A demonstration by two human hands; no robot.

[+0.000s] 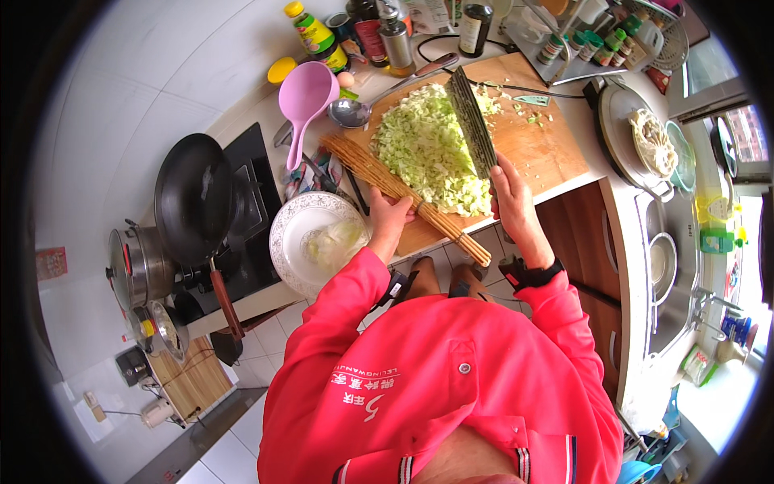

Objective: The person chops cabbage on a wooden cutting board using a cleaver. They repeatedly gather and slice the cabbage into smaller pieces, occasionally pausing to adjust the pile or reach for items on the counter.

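Note:
My right hand [518,208] is closed on a cleaver [472,125], its dark, wet-looking blade on edge along the right side of a large heap of chopped pale-green cabbage [415,133]. The heap covers much of a wooden cutting board [556,149]. My left hand [390,214] grips a long, tied bundle of thin bamboo sticks [355,158]. It slants along the board's near left edge, against the cabbage. Left of that hand, a white patterned plate [284,242] holds a pale piece of cabbage [332,244].
A ladle [349,113] and a pink dipper [309,89] lie beyond the plate. Bottles [397,44] line the back wall. On the left, a black wok [193,194] sits over the stove. A sink [676,266] and a round lidded pan [617,133] are at the right.

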